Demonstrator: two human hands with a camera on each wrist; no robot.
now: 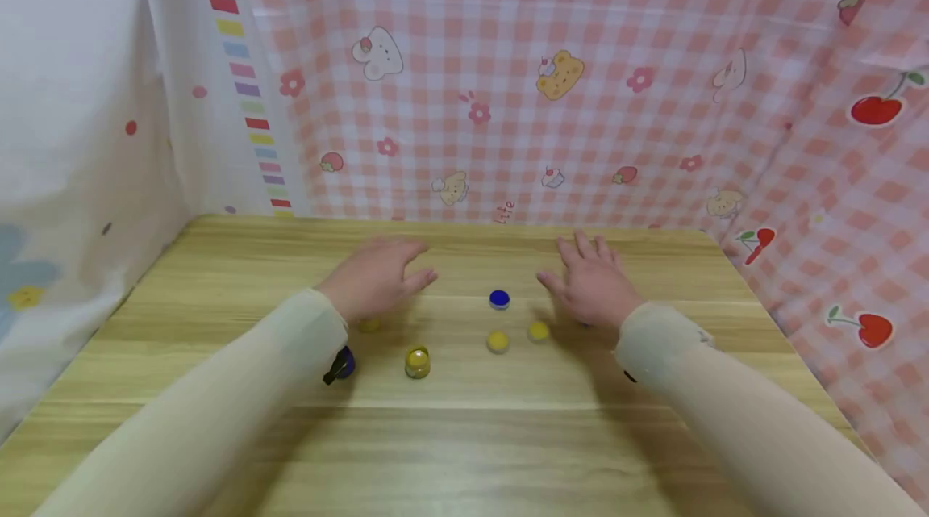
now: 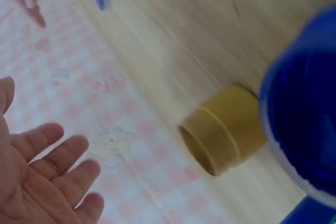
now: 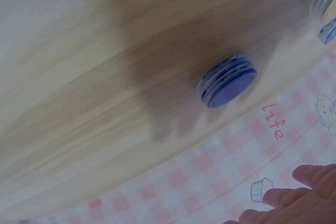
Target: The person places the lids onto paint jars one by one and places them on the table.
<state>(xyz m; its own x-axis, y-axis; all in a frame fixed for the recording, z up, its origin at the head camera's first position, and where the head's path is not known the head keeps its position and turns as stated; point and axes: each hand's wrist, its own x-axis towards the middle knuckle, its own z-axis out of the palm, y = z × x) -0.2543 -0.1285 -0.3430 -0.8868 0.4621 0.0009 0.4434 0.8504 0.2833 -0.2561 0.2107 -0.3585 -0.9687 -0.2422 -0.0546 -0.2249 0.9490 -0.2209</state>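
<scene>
My left hand (image 1: pixel 377 279) hovers over the left of the table with fingers loosely spread, holding nothing. Below it, partly covered, is a yellow jar (image 1: pixel 369 325); a blue jar (image 1: pixel 347 364) sits by the wrist. In the left wrist view, an uncapped yellow jar (image 2: pixel 226 129) and the blue jar (image 2: pixel 307 114) show their open mouths beyond the fingers. My right hand (image 1: pixel 595 283) is over the right side, fingers spread, nothing in them. Close under it, mostly hidden in the head view, lies a blue lid (image 3: pixel 228 80) with ridged sides.
Another yellow jar (image 1: pixel 417 362) stands left of centre. Between the hands are a blue-topped round piece (image 1: pixel 499 300), one yellow round piece (image 1: pixel 497 341) and a second yellow piece (image 1: pixel 539 331). A checked cloth (image 1: pixel 472 97) hangs along the table's back edge.
</scene>
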